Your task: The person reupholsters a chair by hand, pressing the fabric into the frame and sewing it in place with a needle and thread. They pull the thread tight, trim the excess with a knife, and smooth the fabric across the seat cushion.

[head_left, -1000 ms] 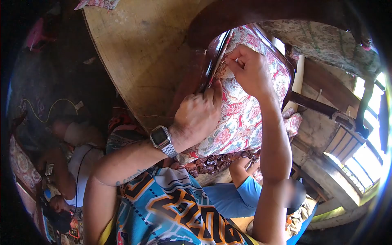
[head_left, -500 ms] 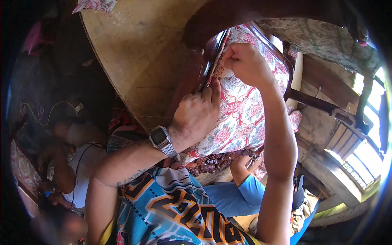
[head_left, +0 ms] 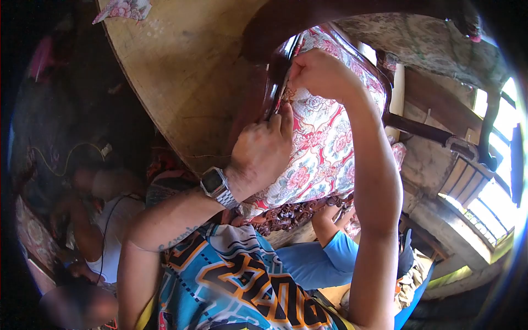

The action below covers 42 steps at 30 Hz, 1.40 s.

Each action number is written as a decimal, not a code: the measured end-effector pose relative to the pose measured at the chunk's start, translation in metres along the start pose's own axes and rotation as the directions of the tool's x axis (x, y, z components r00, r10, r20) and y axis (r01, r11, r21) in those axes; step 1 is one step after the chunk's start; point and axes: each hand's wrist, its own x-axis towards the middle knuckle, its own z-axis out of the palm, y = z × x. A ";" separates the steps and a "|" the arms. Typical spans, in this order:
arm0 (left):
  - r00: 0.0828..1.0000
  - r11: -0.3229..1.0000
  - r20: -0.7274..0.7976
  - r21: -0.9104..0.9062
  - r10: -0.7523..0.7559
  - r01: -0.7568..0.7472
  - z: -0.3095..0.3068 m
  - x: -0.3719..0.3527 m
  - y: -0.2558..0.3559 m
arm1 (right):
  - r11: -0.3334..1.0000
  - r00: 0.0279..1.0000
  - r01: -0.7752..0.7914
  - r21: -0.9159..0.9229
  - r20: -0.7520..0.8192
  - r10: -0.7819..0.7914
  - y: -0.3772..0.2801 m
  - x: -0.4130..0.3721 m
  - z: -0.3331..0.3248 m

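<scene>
Floral fabric point(head_left: 319, 143), white with red and pink, covers a padded chair part set in a dark, glossy wooden frame point(head_left: 273, 77). A narrow fabric trim point(head_left: 281, 94) runs along the seam between padding and wood. My left hand point(head_left: 264, 144), with a metal watch point(head_left: 215, 184) at the wrist, has its fingertips closed on the trim's lower end. Farther up the same edge, my right hand point(head_left: 319, 74) is clenched close against the fabric. Whatever is inside its fingers is hidden.
A brown wooden board point(head_left: 176, 71) lies left of the chair, with a floral scrap point(head_left: 129, 9) on top. Carved wood point(head_left: 286, 215) borders the padding below. A person in a white shirt point(head_left: 124, 225) sits at left; another in blue point(head_left: 324, 261) is beyond the chair.
My right hand has shifted slightly up and left along the edge. My left hand stays at the trim, with its fingers a little changed. The whole view has moved slightly.
</scene>
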 end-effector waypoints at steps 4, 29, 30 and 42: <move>0.998 0.978 0.035 -0.202 -0.049 0.055 -0.016 -0.002 -0.006 | 0.996 1.000 -0.016 0.090 0.021 0.014 -0.002 -0.010 0.000; 0.925 0.916 0.281 -0.237 -0.254 0.323 -0.017 -0.086 -0.029 | 0.982 0.891 0.066 0.176 -0.454 0.022 0.006 -0.025 0.032; 0.881 0.869 0.406 -0.311 -0.244 0.384 -0.021 -0.094 -0.014 | 0.983 0.880 0.065 0.171 -0.474 0.024 0.009 -0.026 0.031; 0.975 0.846 0.070 -0.487 -0.211 0.218 -0.001 -0.064 -0.081 | 0.987 0.907 0.042 0.152 -0.420 0.026 0.005 -0.017 0.030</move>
